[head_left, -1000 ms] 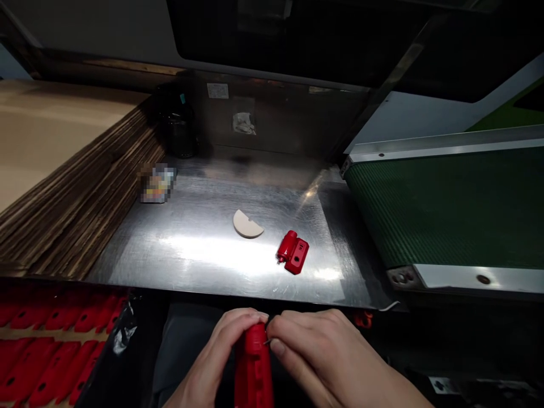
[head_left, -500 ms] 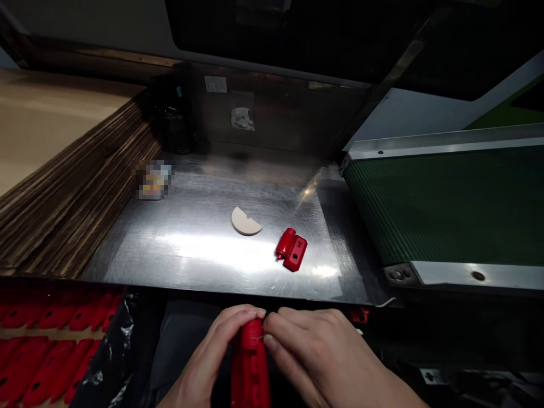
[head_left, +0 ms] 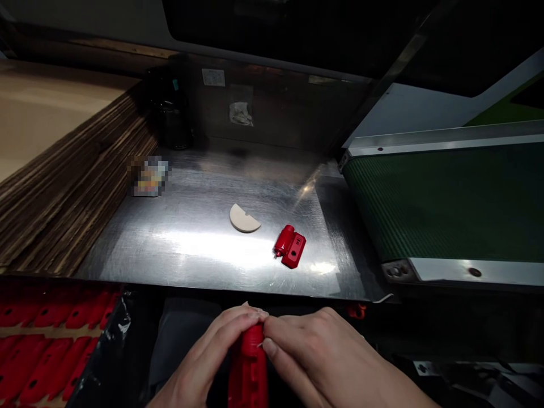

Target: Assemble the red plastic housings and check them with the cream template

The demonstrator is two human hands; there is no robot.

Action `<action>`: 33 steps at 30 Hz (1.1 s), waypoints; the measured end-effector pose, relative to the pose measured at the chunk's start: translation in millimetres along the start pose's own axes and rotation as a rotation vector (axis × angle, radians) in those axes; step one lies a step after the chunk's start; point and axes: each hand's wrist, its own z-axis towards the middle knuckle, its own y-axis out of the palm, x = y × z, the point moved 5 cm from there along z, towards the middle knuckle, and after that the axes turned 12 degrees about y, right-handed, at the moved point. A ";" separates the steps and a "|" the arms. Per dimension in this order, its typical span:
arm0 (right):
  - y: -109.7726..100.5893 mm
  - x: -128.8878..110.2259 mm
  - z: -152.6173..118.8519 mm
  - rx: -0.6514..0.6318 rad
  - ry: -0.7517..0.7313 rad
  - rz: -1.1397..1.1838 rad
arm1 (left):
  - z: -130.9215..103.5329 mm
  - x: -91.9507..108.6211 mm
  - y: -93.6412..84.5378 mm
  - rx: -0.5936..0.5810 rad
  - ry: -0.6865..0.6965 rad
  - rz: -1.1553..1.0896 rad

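At the bottom centre a long red plastic housing (head_left: 248, 377) points away from me, its lower end cut off by the frame. My left hand (head_left: 212, 351) wraps round it from the left, fingertips over its far end. From the right, my right hand (head_left: 312, 351) is closed in a pinch against the housing's edge near that end. A thin pale sliver shows at the right thumb tip; its kind I cannot make out. Beyond the hands, a small red plastic part (head_left: 289, 247) with a cylinder along one side lies on the metal table (head_left: 191, 249).
A beige half-disc (head_left: 244, 219) lies mid-table, and a blurred-out item (head_left: 149, 177) sits farther left. Stacked cardboard (head_left: 80, 164) borders the left side. Rows of red housings (head_left: 32, 362) fill the lower left. A green conveyor belt (head_left: 450, 204) runs on the right.
The whole view has shifted slightly. Both hands stay on the red housing at nearly the same spot, with only a small shift of the fingers. The things on the table have not moved.
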 end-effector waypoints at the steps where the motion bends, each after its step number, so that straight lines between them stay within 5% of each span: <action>1: -1.1 -0.6 0.2 -0.007 0.004 0.013 | 0.1 -0.1 0.0 0.003 -0.009 0.001; 12: 5.8 5.4 -2.6 -0.114 0.007 0.046 | 12.6 24.1 -2.6 -0.048 0.045 0.030; 22: 2.9 2.1 2.3 -0.077 0.004 0.038 | 9.0 1.3 1.4 -0.090 0.083 -0.003; 29: -0.3 -0.1 -7.8 -0.078 0.006 0.030 | 8.2 -0.4 1.0 -0.112 0.009 0.026; 33: -2.0 -2.6 -6.5 -0.100 0.008 0.036 | 13.7 5.0 1.2 -0.095 0.092 0.011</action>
